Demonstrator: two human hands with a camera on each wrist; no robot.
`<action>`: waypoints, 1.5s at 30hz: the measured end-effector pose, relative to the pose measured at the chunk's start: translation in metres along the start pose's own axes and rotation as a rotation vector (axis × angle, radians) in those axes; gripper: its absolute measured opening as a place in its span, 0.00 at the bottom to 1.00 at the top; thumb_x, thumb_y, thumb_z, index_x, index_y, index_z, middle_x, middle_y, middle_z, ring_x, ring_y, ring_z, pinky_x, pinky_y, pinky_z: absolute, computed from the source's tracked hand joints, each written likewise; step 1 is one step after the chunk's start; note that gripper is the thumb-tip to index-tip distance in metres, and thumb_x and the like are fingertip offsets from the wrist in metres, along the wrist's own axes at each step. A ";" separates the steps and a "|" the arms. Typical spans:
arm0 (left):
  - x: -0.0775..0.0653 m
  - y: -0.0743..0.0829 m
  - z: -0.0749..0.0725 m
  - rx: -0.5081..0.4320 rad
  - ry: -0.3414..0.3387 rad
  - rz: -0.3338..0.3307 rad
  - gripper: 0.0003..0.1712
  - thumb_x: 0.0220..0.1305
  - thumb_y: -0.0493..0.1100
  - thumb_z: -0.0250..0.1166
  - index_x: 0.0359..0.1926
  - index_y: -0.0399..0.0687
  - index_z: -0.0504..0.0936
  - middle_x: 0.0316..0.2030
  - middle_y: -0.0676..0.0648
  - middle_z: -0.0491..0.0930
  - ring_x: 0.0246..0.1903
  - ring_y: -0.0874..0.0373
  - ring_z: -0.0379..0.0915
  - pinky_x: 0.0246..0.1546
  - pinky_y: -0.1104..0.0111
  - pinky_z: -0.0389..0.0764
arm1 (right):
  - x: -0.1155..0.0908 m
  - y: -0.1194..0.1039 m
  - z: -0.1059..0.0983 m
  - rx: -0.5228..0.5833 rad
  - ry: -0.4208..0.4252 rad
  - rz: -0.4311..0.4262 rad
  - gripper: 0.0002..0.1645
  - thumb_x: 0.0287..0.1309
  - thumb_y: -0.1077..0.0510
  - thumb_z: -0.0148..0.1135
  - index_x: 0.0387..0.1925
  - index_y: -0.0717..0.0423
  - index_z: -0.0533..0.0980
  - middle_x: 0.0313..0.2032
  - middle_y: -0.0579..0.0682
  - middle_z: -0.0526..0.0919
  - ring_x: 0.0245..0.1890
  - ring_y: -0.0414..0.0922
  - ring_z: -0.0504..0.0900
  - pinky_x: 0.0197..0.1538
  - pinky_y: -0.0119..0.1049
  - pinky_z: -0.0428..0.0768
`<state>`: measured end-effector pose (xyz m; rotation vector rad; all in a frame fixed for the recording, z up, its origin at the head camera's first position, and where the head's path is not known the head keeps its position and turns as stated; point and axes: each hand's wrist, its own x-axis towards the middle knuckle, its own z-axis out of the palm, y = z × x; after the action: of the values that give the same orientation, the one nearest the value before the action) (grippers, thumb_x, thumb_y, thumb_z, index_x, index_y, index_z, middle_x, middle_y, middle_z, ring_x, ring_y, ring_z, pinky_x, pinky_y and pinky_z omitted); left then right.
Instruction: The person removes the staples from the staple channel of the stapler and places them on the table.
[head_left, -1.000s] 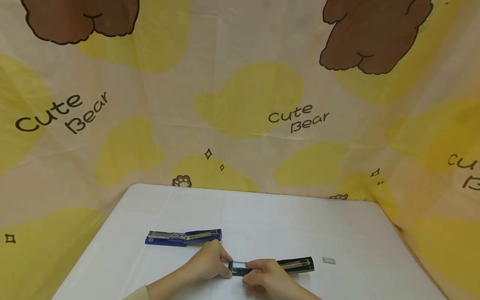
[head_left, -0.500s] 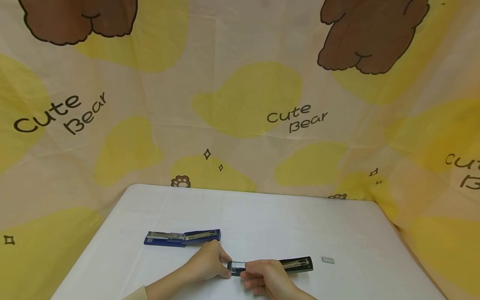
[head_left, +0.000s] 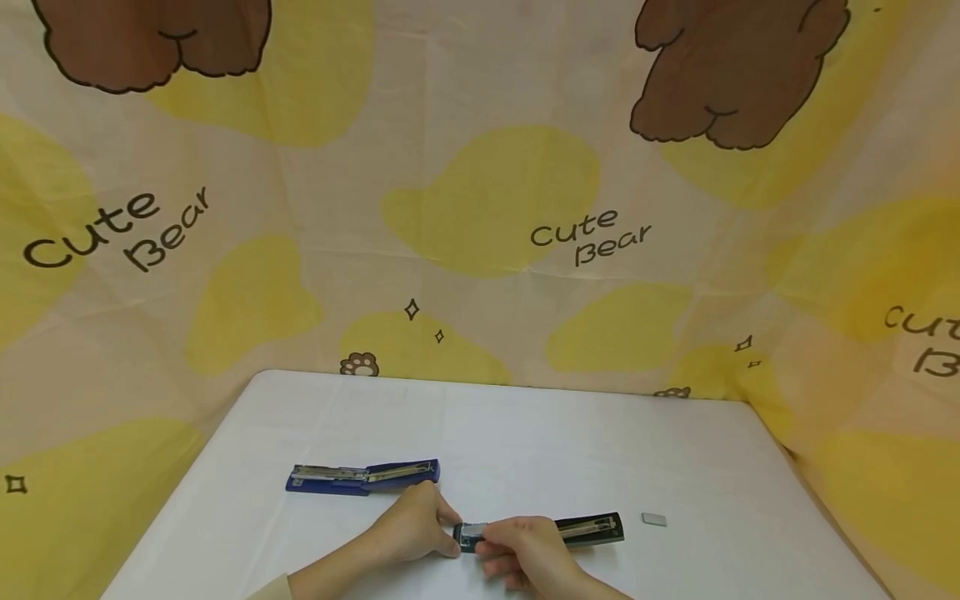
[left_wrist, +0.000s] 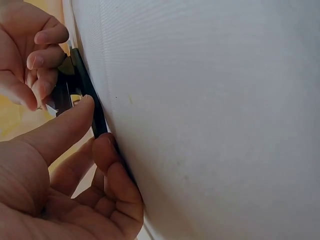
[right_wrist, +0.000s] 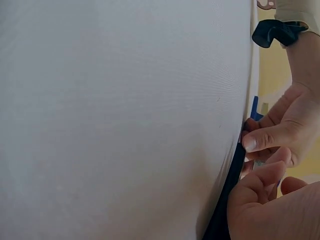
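Note:
A black stapler [head_left: 588, 529] lies opened out flat on the table, its magazine side at the left. My left hand [head_left: 412, 521] pinches the stapler's left end between thumb and fingers. At the magazine my right hand [head_left: 536, 550] has its thumb and forefinger on a silvery strip of staples [head_left: 474, 529], apparently pinching it, with the other fingers curled below. In the left wrist view a silvery edge of the strip [left_wrist: 51, 110] shows by the right thumb. The stapler's middle is hidden behind my right hand. In the right wrist view the stapler [right_wrist: 225, 200] is a dark bar.
A blue stapler [head_left: 330, 479], also opened out, lies behind my left hand. Another small grey strip of staples [head_left: 654, 519] lies right of the black stapler. The white table [head_left: 562, 433] ends at a patterned yellow cloth [head_left: 487, 200].
My right hand's thumb and forefinger have shifted slightly left along the magazine. My left hand keeps its hold on the stapler's end. The whole view has drifted slightly.

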<state>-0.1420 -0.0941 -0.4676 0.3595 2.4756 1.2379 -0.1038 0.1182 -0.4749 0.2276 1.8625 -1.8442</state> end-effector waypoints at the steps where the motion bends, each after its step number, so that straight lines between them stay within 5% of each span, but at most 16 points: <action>1: 0.000 0.000 0.000 -0.006 0.001 0.001 0.16 0.40 0.30 0.83 0.34 0.36 0.91 0.35 0.41 0.90 0.32 0.55 0.74 0.39 0.59 0.78 | 0.000 0.000 0.000 -0.003 0.004 -0.003 0.14 0.66 0.57 0.65 0.44 0.65 0.84 0.32 0.47 0.91 0.23 0.34 0.85 0.23 0.24 0.74; 19: 0.001 -0.001 0.001 -0.017 -0.006 0.007 0.16 0.40 0.30 0.83 0.35 0.36 0.91 0.36 0.40 0.90 0.33 0.55 0.72 0.41 0.58 0.78 | 0.005 -0.005 0.007 -0.006 0.017 -0.047 0.10 0.64 0.62 0.68 0.42 0.65 0.86 0.30 0.47 0.90 0.21 0.32 0.83 0.22 0.22 0.72; 28: 0.001 -0.001 0.000 -0.008 -0.008 0.015 0.17 0.40 0.31 0.84 0.35 0.35 0.91 0.37 0.38 0.90 0.43 0.47 0.80 0.50 0.44 0.79 | 0.005 -0.005 0.009 -0.019 0.044 -0.042 0.10 0.62 0.59 0.71 0.40 0.64 0.87 0.28 0.46 0.90 0.20 0.32 0.83 0.21 0.23 0.71; 39: 0.001 -0.002 0.001 -0.022 -0.002 0.023 0.17 0.39 0.29 0.83 0.35 0.34 0.91 0.36 0.40 0.90 0.31 0.55 0.70 0.34 0.65 0.70 | -0.002 -0.014 -0.004 -0.031 0.045 -0.018 0.13 0.63 0.57 0.70 0.43 0.63 0.86 0.28 0.44 0.89 0.20 0.33 0.82 0.22 0.25 0.71; 45: 0.001 -0.002 0.002 -0.021 0.008 0.021 0.17 0.39 0.29 0.83 0.35 0.35 0.91 0.33 0.43 0.90 0.27 0.55 0.66 0.29 0.67 0.64 | -0.014 -0.024 -0.018 -0.082 0.038 -0.031 0.14 0.64 0.53 0.71 0.44 0.60 0.87 0.31 0.43 0.88 0.24 0.36 0.83 0.27 0.30 0.74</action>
<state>-0.1420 -0.0939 -0.4706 0.3761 2.4698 1.2751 -0.1071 0.1370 -0.4480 0.2073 1.9739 -1.7906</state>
